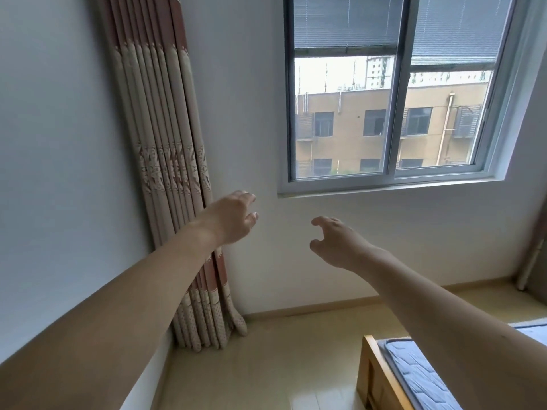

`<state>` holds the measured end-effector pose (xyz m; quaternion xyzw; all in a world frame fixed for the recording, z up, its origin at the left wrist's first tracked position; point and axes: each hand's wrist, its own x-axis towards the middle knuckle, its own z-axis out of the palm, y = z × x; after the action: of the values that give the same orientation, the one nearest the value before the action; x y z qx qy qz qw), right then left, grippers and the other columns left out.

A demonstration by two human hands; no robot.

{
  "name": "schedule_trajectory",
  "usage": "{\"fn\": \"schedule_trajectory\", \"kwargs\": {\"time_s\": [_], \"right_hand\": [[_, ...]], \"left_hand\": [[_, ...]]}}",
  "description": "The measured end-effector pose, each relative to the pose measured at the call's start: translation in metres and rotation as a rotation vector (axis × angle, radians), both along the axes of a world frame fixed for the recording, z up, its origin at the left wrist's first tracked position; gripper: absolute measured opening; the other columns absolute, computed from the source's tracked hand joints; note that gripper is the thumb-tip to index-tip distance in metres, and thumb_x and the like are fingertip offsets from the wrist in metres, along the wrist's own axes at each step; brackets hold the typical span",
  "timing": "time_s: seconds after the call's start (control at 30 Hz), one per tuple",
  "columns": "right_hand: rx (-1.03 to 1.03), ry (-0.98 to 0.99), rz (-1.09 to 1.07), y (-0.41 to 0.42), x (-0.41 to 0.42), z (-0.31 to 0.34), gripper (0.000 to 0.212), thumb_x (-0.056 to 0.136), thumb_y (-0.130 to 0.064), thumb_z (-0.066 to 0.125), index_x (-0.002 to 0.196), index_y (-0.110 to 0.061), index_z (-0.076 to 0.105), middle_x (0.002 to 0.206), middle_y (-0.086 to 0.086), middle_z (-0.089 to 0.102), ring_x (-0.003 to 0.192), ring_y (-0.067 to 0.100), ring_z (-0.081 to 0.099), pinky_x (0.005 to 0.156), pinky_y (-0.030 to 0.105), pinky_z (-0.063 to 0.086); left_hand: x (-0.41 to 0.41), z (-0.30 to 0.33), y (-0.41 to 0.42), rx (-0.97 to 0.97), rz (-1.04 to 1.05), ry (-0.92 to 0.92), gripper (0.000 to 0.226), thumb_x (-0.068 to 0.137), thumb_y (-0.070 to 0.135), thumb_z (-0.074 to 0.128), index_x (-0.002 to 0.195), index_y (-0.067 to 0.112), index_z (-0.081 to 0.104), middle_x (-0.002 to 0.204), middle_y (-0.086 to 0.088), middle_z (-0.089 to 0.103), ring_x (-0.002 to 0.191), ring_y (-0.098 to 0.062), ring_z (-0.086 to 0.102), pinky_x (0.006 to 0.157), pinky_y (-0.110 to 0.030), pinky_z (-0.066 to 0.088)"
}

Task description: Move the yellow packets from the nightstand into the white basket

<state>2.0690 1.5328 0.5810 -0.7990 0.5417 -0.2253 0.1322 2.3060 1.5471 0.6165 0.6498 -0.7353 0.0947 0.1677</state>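
Both my arms are stretched out in front of me toward the white wall under the window. My left hand (233, 218) hangs in the air with loosely curled fingers and holds nothing. My right hand (336, 242) is a little lower and to the right, fingers also loosely curled and empty. No yellow packets, nightstand or white basket appear in the head view.
A gathered patterned curtain (165, 161) hangs in the corner at left. A sliding window (396, 93) with half-lowered blinds fills the upper right. A wooden bed frame (373, 377) with a blue mattress (420, 377) sits at lower right on a pale wood floor (266, 365).
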Motion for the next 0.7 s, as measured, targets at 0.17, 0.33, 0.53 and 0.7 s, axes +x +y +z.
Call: {"fn": "schedule_trajectory", "kwargs": {"time_s": [0.17, 0.33, 0.53, 0.7], "right_hand": [[-0.002, -0.003, -0.062, -0.126, 0.017, 0.001, 0.056, 0.091, -0.024, 0.053, 0.145, -0.020, 0.039, 0.151, 0.003, 0.038, 0.134, 0.022, 0.041, 0.103, 0.028, 0.037], [-0.033, -0.010, -0.148, -0.246, 0.021, 0.020, 0.057, 0.091, -0.025, 0.054, 0.146, -0.018, 0.039, 0.151, 0.004, 0.039, 0.135, 0.023, 0.040, 0.108, 0.030, 0.036], [0.016, 0.011, -0.218, -0.366, 0.009, 0.008, 0.059, 0.089, -0.023, 0.053, 0.146, -0.016, 0.039, 0.153, 0.004, 0.037, 0.139, 0.022, 0.036, 0.111, 0.031, 0.032], [0.042, 0.026, -0.305, -0.469, -0.021, -0.011, 0.059, 0.089, -0.022, 0.052, 0.145, -0.012, 0.038, 0.150, 0.007, 0.040, 0.139, 0.022, 0.036, 0.114, 0.033, 0.030]], "left_hand": [[0.033, 0.007, -0.131, -0.029, -0.070, -0.036, 0.054, 0.098, 0.032, 0.049, 0.145, 0.008, 0.039, 0.151, -0.009, 0.040, 0.141, -0.022, 0.036, 0.117, -0.035, 0.028], [0.044, 0.017, -0.261, -0.031, -0.102, -0.014, 0.055, 0.097, 0.036, 0.048, 0.145, 0.010, 0.040, 0.151, -0.008, 0.041, 0.139, -0.023, 0.039, 0.114, -0.038, 0.032], [0.008, -0.007, -0.395, 0.068, -0.191, 0.010, 0.050, 0.099, 0.034, 0.046, 0.144, 0.013, 0.040, 0.151, -0.002, 0.039, 0.136, -0.023, 0.041, 0.110, -0.036, 0.036], [-0.023, -0.033, -0.521, 0.107, -0.281, 0.046, 0.056, 0.098, 0.036, 0.047, 0.148, 0.014, 0.036, 0.154, -0.001, 0.036, 0.139, -0.023, 0.038, 0.112, -0.040, 0.035]]}}
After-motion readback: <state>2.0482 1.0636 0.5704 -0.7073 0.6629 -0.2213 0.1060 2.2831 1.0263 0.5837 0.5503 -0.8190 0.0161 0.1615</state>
